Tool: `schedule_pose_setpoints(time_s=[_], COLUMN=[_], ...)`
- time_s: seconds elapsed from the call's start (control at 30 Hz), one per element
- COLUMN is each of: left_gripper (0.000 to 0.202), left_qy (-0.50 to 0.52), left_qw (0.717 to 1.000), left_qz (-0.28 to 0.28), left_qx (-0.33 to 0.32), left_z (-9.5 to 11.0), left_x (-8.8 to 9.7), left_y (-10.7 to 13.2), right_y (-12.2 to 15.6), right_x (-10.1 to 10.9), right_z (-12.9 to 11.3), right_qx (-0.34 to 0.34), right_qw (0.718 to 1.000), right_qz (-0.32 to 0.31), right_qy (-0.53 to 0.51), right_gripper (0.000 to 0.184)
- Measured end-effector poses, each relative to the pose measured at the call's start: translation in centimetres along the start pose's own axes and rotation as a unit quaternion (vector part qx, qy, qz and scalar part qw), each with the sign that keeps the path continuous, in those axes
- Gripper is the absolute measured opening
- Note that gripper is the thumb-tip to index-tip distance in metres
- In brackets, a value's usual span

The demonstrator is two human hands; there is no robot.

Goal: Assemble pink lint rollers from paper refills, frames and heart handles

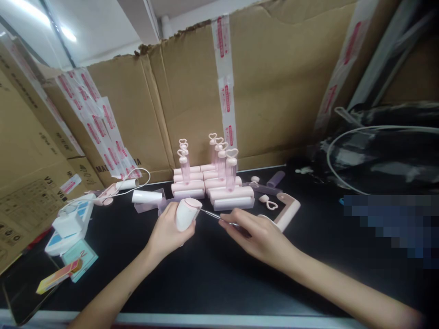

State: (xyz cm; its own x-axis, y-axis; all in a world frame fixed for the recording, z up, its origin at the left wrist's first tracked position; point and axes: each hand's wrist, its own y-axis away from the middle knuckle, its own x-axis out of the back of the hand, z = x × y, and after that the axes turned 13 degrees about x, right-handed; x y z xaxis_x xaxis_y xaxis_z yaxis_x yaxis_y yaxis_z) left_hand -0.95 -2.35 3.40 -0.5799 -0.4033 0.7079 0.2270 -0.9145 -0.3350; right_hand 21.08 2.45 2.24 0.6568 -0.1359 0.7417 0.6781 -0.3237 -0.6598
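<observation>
My left hand [171,225] is wrapped round a white cylinder [185,218] with a pink end cap, tilted so that the cap faces up and to the right. Between the thumb and fingers of my right hand [252,230] is a slim metal tool [214,214]. Its thin tip meets the rim of the cap; whether it is a screwdriver or tweezers does not show. Just beyond my right hand lies a pale pink L-shaped handle piece [289,211], partly hidden. Near it rests a heart-shaped loop part [270,203].
Several pink rollers with heart-topped clear handles [230,194] stand behind my hands. A white roll [147,197] lies left of them, with purple translucent pieces [275,179] to the right. A power strip [70,224], a teal box [80,259] and a cable [149,176] occupy the left. Cardboard [185,100] walls the back.
</observation>
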Motion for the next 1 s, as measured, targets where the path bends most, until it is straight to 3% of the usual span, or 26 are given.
schedule_pose_setpoints(time_s=[0.17,0.33,0.6,0.87,1.0], left_gripper=[0.027,0.031,0.033,0.041,0.038], left_qy=[-0.032,-0.119,-0.128,-0.035,-0.022], left_qw=[0.998,0.991,0.987,0.993,0.994], left_qz=[-0.035,-0.013,0.012,0.024,0.028], left_qx=[0.042,0.067,0.097,0.112,0.107], left_z=[2.2,3.9,2.9,2.8,2.4], left_x=[-0.6,-1.7,-2.1,-2.5,-2.0], left_y=[-0.6,-1.7,-1.0,-0.9,-0.6], right_y=[-0.1,0.2,0.0,-0.2,0.0], right_x=[-0.3,-0.5,-1.0,-1.7,-1.8], right_z=[0.0,0.6,-0.3,-0.7,-0.3], right_qx=[-0.02,-0.068,-0.088,-0.114,-0.122], right_qw=[0.997,0.997,0.979,0.946,0.939], right_qz=[-0.039,-0.041,-0.01,0.071,0.059], right_qy=[0.062,0.005,-0.184,-0.295,-0.315], right_gripper=[0.042,0.051,0.052,0.048,0.047])
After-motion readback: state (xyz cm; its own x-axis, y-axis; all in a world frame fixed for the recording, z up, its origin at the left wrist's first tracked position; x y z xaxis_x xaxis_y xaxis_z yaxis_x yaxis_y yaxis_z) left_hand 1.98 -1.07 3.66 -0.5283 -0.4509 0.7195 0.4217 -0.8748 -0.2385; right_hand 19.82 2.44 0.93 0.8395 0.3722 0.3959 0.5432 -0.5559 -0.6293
